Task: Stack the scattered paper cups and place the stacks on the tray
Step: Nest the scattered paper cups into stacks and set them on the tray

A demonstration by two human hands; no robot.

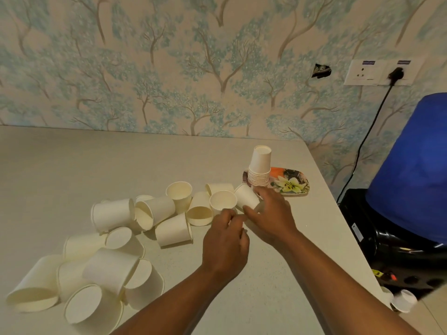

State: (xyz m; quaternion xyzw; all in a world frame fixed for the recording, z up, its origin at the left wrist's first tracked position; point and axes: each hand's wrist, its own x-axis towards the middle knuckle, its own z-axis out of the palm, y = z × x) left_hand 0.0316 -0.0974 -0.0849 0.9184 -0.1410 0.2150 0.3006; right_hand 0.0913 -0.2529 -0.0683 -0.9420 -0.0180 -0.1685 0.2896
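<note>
Single head cam, wide-angle, looking forward and down over both forearms. Left hand (225, 240) and right hand (271, 217) sit center frame, close. Table (96, 165) beyond and left of them, wall behind. No second view.

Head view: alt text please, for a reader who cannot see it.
Right hand grips a tilted paper cup while the left hand holds another cup, beside a stack of upside-down cups on a flowered tray. Many loose cups lie scattered across the table.
</note>
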